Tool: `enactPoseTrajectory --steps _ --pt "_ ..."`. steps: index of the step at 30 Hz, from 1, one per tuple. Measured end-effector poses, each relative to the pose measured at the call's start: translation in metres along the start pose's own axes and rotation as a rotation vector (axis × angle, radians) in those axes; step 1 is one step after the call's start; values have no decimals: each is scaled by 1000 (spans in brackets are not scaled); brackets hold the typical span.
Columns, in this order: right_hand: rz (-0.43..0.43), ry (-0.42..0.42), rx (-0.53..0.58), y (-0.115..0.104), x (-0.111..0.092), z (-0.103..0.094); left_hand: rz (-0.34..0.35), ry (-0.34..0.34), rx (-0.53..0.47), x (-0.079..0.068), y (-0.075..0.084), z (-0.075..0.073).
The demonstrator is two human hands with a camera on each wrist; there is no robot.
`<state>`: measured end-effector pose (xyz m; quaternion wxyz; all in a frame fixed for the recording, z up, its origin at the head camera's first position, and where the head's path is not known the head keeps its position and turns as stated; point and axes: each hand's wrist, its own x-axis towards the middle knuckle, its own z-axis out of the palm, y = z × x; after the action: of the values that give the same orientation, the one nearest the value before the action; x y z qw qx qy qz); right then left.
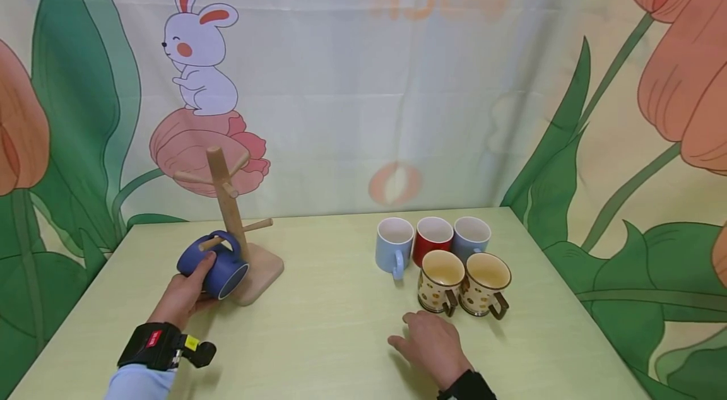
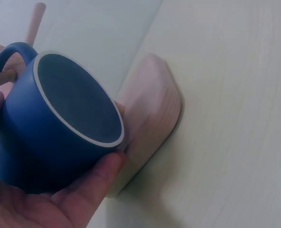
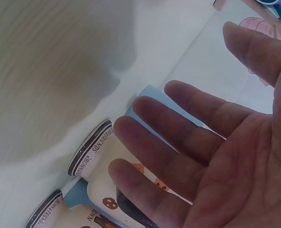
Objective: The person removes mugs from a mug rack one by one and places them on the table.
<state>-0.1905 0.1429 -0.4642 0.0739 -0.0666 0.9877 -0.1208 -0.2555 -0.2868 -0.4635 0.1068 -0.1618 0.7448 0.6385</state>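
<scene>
My left hand (image 1: 180,296) grips a dark blue mug (image 1: 228,275) by its body, thumb on the near side and fingers beneath. The mug is tipped on its side, its flat bottom (image 2: 79,97) facing right. One peg (image 1: 211,244) of a wooden mug tree (image 1: 228,204) passes through the mug's handle (image 2: 18,49). Over the table at the right, my right hand (image 1: 430,344) holds nothing, its fingers spread and slightly bent. It is just in front of two cream mugs with brown spots, the left one (image 1: 436,288) and the right one (image 1: 479,291).
Behind the cream mugs stand a light blue mug (image 1: 390,247), a red mug (image 1: 430,245) and a periwinkle mug (image 1: 471,241), all upright. The tree's square base (image 1: 265,270) rests on the pale table (image 1: 324,324). A printed curtain (image 1: 329,103) hangs along the back edge.
</scene>
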Motion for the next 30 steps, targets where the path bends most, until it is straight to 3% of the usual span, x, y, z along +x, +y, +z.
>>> enactPoseTrajectory --steps 16,30 --pt "-34 31 -12 3 -1 4 19 55 -70 -9 -1 1" --pt "-27 22 3 3 0 4 39 69 -123 -27 1 -8"
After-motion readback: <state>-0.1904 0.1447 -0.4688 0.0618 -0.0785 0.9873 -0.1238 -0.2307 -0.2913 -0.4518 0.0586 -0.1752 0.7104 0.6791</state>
